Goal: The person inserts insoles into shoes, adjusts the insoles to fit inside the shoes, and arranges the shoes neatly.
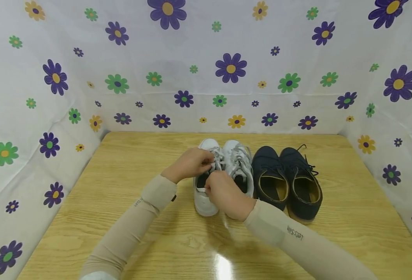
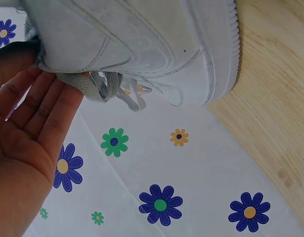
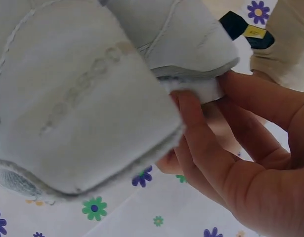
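A pair of white lace-up sneakers stands side by side, toes away from me. My left hand (image 1: pixel 187 165) is at the tongue and laces of the left white sneaker (image 1: pixel 206 207), thumb and fingers pinching there; grey-white laces (image 2: pixel 111 85) hang beside the fingers in the left wrist view. At the same shoe's heel opening, my right hand (image 1: pixel 228 195) pinches a white piece at the collar (image 3: pixel 206 90). The right white sneaker (image 1: pixel 232 146) stands partly behind my right hand, and its heel (image 3: pixel 87 103) fills much of the right wrist view.
Two dark navy lace-up shoes with tan linings, the nearer-left one (image 1: pixel 263 156) and the right one (image 1: pixel 308 212), stand just right of the sneakers. All rest on a wood-grain table (image 1: pixel 139 151). Flower-printed white cloth (image 1: pixel 198 42) encloses the back and sides.
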Motion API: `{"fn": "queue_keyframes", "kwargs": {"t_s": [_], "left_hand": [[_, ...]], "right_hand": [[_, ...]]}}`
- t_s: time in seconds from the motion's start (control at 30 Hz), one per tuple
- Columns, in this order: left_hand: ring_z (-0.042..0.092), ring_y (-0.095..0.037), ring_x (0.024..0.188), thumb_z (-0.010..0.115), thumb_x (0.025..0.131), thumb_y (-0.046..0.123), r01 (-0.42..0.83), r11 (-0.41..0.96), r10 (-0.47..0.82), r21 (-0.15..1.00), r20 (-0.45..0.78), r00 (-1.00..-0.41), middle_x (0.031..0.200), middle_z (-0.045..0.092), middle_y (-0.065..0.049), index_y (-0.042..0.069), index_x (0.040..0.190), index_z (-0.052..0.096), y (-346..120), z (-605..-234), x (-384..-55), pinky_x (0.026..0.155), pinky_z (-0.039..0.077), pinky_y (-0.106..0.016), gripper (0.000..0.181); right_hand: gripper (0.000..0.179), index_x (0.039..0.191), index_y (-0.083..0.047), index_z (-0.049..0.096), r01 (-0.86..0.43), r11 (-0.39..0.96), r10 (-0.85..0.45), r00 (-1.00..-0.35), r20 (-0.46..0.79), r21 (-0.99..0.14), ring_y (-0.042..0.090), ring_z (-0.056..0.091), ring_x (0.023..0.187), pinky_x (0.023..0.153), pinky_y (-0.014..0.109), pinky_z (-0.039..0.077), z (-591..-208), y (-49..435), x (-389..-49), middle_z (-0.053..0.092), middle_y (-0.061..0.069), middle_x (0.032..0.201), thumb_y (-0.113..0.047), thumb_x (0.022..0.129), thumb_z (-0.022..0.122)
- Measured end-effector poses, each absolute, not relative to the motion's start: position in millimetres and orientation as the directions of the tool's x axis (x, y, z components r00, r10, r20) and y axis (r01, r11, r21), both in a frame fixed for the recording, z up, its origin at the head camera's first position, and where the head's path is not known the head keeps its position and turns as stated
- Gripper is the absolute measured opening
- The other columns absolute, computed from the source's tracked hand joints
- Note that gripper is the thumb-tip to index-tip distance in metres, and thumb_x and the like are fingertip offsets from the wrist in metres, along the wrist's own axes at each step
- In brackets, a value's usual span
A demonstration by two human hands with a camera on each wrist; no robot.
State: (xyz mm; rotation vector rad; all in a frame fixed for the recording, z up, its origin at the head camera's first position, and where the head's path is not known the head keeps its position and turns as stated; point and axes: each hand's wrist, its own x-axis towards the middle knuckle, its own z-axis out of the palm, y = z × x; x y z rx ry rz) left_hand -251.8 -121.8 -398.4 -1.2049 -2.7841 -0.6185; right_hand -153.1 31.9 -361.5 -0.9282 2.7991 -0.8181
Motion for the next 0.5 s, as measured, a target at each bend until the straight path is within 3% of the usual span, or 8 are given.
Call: {"fn": "queue_keyframes", "kwargs": {"t_s": [0.23, 0.4, 0.5], "left_hand": [[0.04, -0.011, 0.056, 0.065, 0.089, 0.005, 0.715, 0.617, 0.694, 0.33, 0.2, -0.691, 0.063, 0.048, 0.004, 0.014, 0.07, 0.052, -122.1, -397.0, -251.4, 0.057, 0.034, -0.026, 0.024], [0.042, -0.012, 0.057, 0.064, 0.089, 0.006, 0.716, 0.62, 0.697, 0.321, 0.194, -0.69, 0.065, 0.052, 0.002, 0.013, 0.072, 0.055, -123.1, -397.0, -251.8, 0.057, 0.036, -0.027, 0.021], [0.041, -0.012, 0.057, 0.064, 0.089, 0.005, 0.716, 0.622, 0.698, 0.318, 0.19, -0.691, 0.065, 0.051, 0.003, 0.014, 0.072, 0.054, -122.9, -396.4, -251.4, 0.057, 0.035, -0.027, 0.022]], "right_hand": [[0.037, 0.05, -0.009, 0.055, -0.502, 0.68, -0.585, -0.811, 0.018, -0.534, 0.009, 0.021, 0.047, 0.048, 0.022, 0.023, -366.6, 29.8, -171.4, 0.031, -0.008, 0.044, 0.012, 0.08, 0.062], [0.021, 0.066, -0.001, 0.07, -0.5, 0.69, -0.585, -0.811, 0.003, -0.523, 0.014, 0.053, 0.055, 0.054, 0.023, 0.044, -375.7, 26.1, -182.8, 0.063, 0.003, 0.059, 0.015, 0.075, 0.062], [0.021, 0.067, -0.001, 0.071, -0.527, 0.699, -0.601, -0.799, 0.002, -0.484, 0.018, 0.06, 0.062, 0.059, 0.026, 0.048, -380.9, 23.9, -187.6, 0.066, 0.007, 0.064, 0.015, 0.076, 0.063]]}}
